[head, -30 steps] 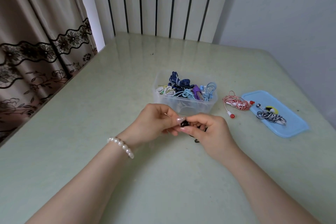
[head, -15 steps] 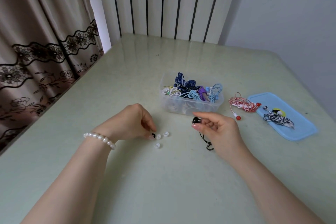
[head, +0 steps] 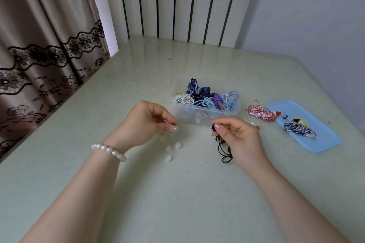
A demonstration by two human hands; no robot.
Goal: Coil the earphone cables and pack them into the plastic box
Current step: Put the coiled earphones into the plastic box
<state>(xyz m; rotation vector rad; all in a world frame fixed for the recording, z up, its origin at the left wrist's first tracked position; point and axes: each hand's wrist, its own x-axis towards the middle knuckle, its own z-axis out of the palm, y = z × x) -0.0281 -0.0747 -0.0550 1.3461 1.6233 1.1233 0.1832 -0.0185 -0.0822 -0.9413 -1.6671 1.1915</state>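
Hands have parted since a second ago: right hand [head: 240,137] pinches the black earphone [head: 224,150] near the plastic box [head: 205,119]. Left hand [head: 146,122], fingers curled, has lifted off the loose ear tips [head: 168,148]; grip contents unclear. Coiling not yet begun.

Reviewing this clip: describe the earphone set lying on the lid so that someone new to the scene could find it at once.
Start at the clear plastic box in the middle of the table, then look right, past the red-and-white earphones, to the flat blue lid. The bundle on it is the black-and-white striped earphones, the only set resting on the lid.
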